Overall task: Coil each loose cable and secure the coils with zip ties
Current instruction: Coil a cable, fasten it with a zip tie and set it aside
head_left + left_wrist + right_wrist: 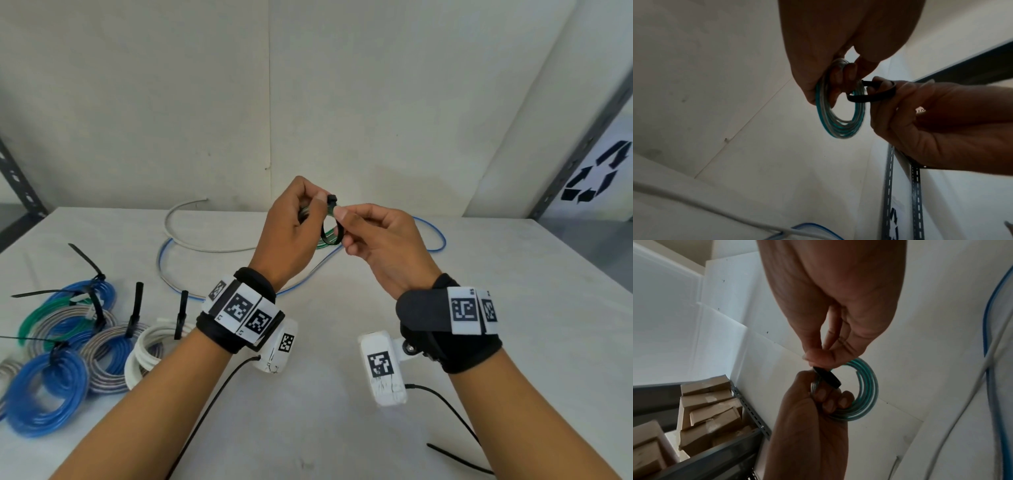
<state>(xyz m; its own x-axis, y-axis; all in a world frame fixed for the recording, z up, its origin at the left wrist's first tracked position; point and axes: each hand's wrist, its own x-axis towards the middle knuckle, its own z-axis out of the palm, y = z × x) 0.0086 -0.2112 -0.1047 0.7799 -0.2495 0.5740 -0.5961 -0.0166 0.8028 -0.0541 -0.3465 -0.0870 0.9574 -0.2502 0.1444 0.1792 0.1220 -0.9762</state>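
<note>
Your left hand (pixel 291 233) is raised above the table (pixel 342 342), fingers curled round a small coil of green and clear cable (pixel 840 113); the left wrist view shows the coil hanging as a ring below your fingers (pixel 840 78), clear of the table. Your right hand (pixel 380 240) is just beside it, thumb and forefinger pinching the black zip tie (pixel 330 219), which loops around one side of the coil. In the head view the tie's head sits at the top, between your two thumbs, and the loop looks loose around the strands rather than drawn tight. From the right wrist view, your left fingers (pixel 828 402) wrap the coil's near side while the black band crosses just above them. On the table behind your hands lies a loose blue cable (pixel 435 240) and a loose white cable (pixel 185 222), both uncoiled and curving across the surface. To your left, near the table's edge, sit finished coils (pixel 68 342) in blue, green, grey and white, each bound with a black tie whose tail sticks up or out. One spare black tie (pixel 459 459) lies on the table near your right forearm.
</note>
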